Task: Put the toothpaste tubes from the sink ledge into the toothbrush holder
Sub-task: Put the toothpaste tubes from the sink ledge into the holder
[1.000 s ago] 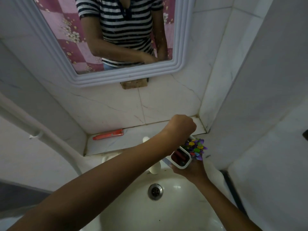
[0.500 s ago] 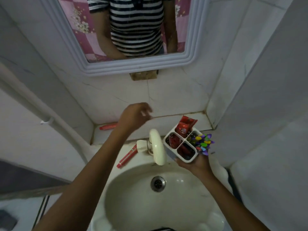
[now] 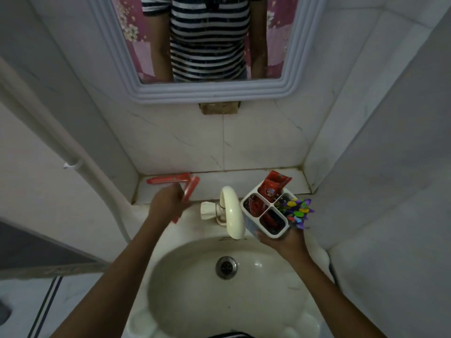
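My right hand (image 3: 284,241) holds a white four-compartment toothbrush holder (image 3: 267,212) above the sink's right rim. A crumpled red tube (image 3: 274,182) sticks up from its far compartment, more red tubes sit in two others, and colourful brush heads (image 3: 299,211) fill the right one. My left hand (image 3: 167,203) is closed on a red toothpaste tube (image 3: 190,189), blurred, at the left of the tap. Another red toothpaste tube (image 3: 168,179) lies flat on the tiled ledge (image 3: 231,178) against the wall.
A cream tap (image 3: 230,211) curves over the white basin (image 3: 195,276) with its drain (image 3: 226,267). A framed mirror (image 3: 210,91) hangs above. Tiled walls close in on both sides, and a white pipe (image 3: 73,164) runs down the left.
My left hand dropped from above the ledge to the sink rim left of the tap and took hold of the red tube that lay there. The holder stays in my right hand.
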Demonstrator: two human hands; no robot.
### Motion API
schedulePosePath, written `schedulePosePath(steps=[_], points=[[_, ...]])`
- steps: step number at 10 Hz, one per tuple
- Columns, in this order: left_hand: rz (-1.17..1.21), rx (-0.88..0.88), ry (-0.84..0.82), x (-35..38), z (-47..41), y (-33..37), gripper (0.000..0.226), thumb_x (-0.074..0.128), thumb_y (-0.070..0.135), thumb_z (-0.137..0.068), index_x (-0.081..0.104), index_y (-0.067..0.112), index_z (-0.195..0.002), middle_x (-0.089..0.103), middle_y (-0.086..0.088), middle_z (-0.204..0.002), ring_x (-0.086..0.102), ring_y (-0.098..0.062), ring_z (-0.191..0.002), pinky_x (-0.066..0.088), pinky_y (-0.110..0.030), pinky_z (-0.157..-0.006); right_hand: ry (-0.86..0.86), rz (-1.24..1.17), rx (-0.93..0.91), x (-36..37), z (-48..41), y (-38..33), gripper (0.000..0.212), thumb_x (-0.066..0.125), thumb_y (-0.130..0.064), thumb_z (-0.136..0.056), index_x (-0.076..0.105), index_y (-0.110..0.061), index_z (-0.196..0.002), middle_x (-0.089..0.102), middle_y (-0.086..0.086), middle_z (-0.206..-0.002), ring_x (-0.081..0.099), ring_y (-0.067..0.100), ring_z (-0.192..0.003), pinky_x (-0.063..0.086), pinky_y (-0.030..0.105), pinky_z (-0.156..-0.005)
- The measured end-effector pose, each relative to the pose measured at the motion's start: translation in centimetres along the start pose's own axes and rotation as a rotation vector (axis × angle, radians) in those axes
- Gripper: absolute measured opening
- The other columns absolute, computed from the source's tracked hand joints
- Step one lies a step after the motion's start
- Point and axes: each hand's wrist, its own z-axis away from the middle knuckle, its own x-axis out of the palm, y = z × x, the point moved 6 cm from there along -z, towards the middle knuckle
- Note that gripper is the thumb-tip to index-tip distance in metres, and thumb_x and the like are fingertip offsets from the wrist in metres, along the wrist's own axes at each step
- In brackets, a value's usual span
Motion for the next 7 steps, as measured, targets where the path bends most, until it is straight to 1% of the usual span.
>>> schedulePosePath(steps=[1,2,3,4,5,6,7], points=[[0.327,0.041,0.132,-5.8,0.9,4.8,0.029,0.075,0.019,-0.08,0.058,0.013,-0.102,0.067,0.001,-0.089,0.067,-0.018,-0.079,0.047,-0.022,-0.061,0.143,-0.073,-0.147,0.6,-0.9,1.4,0.068,0.1,-0.025,-0.056,0.065,-0.018,-0.113,0.07,-0.012,-0.104,0.064,-0.02,-0.095,0.058,0.026,-0.093],[0.663,0.209,-0.028,-8.1,2.9,12.0,0.033,0.077,0.009,-0.076,0.057,0.016,-0.102,0.07,-0.004,-0.099,0.071,-0.017,-0.086,0.057,-0.029,-0.075,0.185,-0.05,-0.176,-0.2,-0.7,1.4,0.075,0.098,-0.026,-0.062,0.06,-0.003,-0.122,0.077,-0.018,-0.107,0.069,-0.005,-0.105,0.062,0.033,-0.092],[0.72,0.335,-0.3,-6.4,4.6,17.5,0.034,0.08,0.009,-0.073,0.06,0.017,-0.099,0.071,-0.006,-0.102,0.073,-0.018,-0.088,0.06,-0.031,-0.08,0.076,-0.063,-0.158,0.3,-0.4,0.5,0.017,0.082,-0.026,-0.086,0.07,-0.02,-0.096,0.073,-0.003,-0.077,0.073,0.001,-0.081,0.062,0.035,-0.09],[0.374,0.491,-0.371,-3.0,5.2,20.9,0.037,0.085,0.028,-0.066,0.067,0.02,-0.096,0.071,0.0,-0.099,0.071,-0.015,-0.086,0.061,-0.037,-0.081,0.062,-0.172,-0.127,0.4,-0.3,0.4,0.062,0.09,-0.063,-0.058,0.068,-0.028,-0.104,0.072,-0.004,-0.093,0.069,0.005,-0.099,0.055,0.023,-0.091],[0.079,0.605,-0.396,-0.4,5.1,21.9,0.036,0.082,0.039,-0.068,0.072,0.019,-0.096,0.072,0.001,-0.094,0.067,-0.015,-0.086,0.058,-0.036,-0.079,0.149,-0.148,-0.125,0.1,-0.7,1.7,0.085,0.093,-0.052,-0.051,0.059,-0.02,-0.121,0.068,-0.033,-0.118,0.058,-0.014,-0.117,0.048,0.013,-0.099],[0.232,0.572,-0.447,-0.9,3.9,20.8,0.028,0.08,0.043,-0.072,0.074,0.023,-0.09,0.076,0.006,-0.09,0.069,-0.005,-0.08,0.056,-0.023,-0.072,0.13,-0.216,-0.122,-0.1,0.1,-0.2,0.056,0.092,-0.033,-0.059,0.062,-0.028,-0.106,0.072,-0.031,-0.098,0.058,-0.03,-0.094,0.052,0.011,-0.094],[0.301,0.455,-0.208,-3.0,-0.5,15.7,0.018,0.071,0.031,-0.085,0.073,0.017,-0.096,0.076,0.001,-0.095,0.067,-0.008,-0.077,0.053,-0.024,-0.072,0.103,-0.29,-0.108,0.4,-0.6,0.1,0.062,0.091,0.008,-0.066,0.058,-0.023,-0.109,0.075,-0.025,-0.091,0.062,-0.027,-0.088,0.059,0.019,-0.088]])
